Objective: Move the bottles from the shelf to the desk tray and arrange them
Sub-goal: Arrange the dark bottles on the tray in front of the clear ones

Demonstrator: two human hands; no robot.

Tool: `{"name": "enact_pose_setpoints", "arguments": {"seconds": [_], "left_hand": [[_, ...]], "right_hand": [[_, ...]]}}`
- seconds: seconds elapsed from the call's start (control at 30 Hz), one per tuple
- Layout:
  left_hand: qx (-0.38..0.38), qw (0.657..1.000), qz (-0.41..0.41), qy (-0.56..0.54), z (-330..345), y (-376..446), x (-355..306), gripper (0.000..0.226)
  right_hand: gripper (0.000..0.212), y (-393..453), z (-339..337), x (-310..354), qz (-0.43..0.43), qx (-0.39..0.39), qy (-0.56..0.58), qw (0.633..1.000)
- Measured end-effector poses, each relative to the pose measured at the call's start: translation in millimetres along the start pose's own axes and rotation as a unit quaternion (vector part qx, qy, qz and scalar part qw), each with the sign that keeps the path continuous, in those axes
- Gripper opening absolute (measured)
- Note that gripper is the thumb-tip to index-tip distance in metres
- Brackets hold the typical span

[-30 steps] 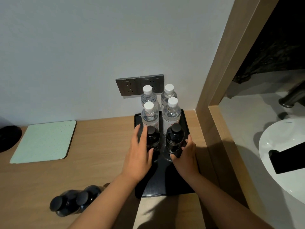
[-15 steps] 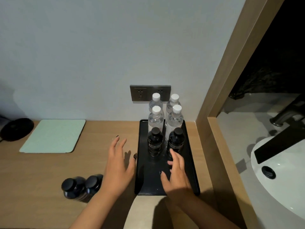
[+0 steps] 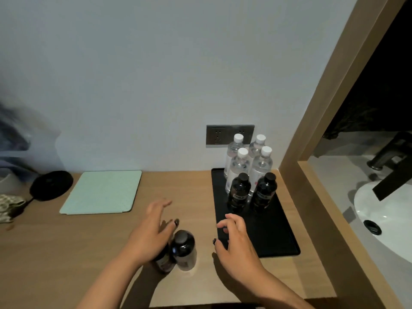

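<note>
While six bottles stood upright at the far end of the black tray [image 3: 278,239], two more dark ones waited on the wooden desk [image 3: 78,253] to its left. On the tray, four clear water bottles [image 3: 242,168] with white caps formed a square nearest the wall, and two dark bottles on the tray [image 3: 252,192] stood side by side just in front of them. The near half of the tray lay bare.

The two dark bottles on the desk [image 3: 182,249] stood touching each other, near the tray's left edge but apart from it. The left hand [image 3: 151,233] was over the left one of the pair, fingers spread and fairly straight; it covered that bottle's top, though the blur made it hard to say whether the palm actually touched it. The right hand [image 3: 236,239] hovered over the tray's near left corner, fingers loosely curled, thumb out, holding nothing.

Behind the tray a dark double wall socket [image 3: 217,136] sat on the pale wall. Further left on the desk lay a pale green pad [image 3: 102,192], flat, and beyond it a round black object [image 3: 52,185]. To the right, past a wooden frame [image 3: 312,130], a white basin [image 3: 383,219] and a black tap [image 3: 392,166] were in view.
</note>
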State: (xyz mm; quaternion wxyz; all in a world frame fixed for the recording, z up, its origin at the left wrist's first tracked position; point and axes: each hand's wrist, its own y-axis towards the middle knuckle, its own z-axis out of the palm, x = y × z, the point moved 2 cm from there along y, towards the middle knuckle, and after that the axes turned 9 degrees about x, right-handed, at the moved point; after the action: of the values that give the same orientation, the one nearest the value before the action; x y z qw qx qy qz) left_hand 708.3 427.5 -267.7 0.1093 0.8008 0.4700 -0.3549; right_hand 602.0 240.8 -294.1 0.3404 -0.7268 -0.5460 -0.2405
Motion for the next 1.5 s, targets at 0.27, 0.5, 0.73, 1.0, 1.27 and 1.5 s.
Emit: {"name": "enact_pose_setpoints", "arguments": {"seconds": [0.27,0.5,0.73,1.0,1.27,1.5], "left_hand": [[0.099,0.995,0.015,0.023,11,-30,55,0.049],[-0.008,0.992,0.007,-0.126,15,-34,80,0.021],[-0.122,0.967,-0.033,-0.223,-32,-25,72,0.020],[-0.089,0.950,0.181,-0.240,-92,-30,5,0.014],[0.013,0.901,0.272,-0.339,-73,-21,-48,0.033],[0.085,0.884,0.304,-0.345,-29,1,-86,0.037]], "right_hand": [[0.026,-27,42,32,0.052,-0.032,-0.024,0.998],[0.025,-53,69,43,0.103,-0.055,-0.005,0.993],[0.024,-58,76,58,0.069,-0.056,0.033,0.996],[0.044,-44,58,106,-0.056,-0.088,0.056,0.993],[0.081,-52,23,98,-0.077,-0.134,-0.048,0.987],[0.091,-52,-12,50,-0.018,-0.153,-0.022,0.988]]}}
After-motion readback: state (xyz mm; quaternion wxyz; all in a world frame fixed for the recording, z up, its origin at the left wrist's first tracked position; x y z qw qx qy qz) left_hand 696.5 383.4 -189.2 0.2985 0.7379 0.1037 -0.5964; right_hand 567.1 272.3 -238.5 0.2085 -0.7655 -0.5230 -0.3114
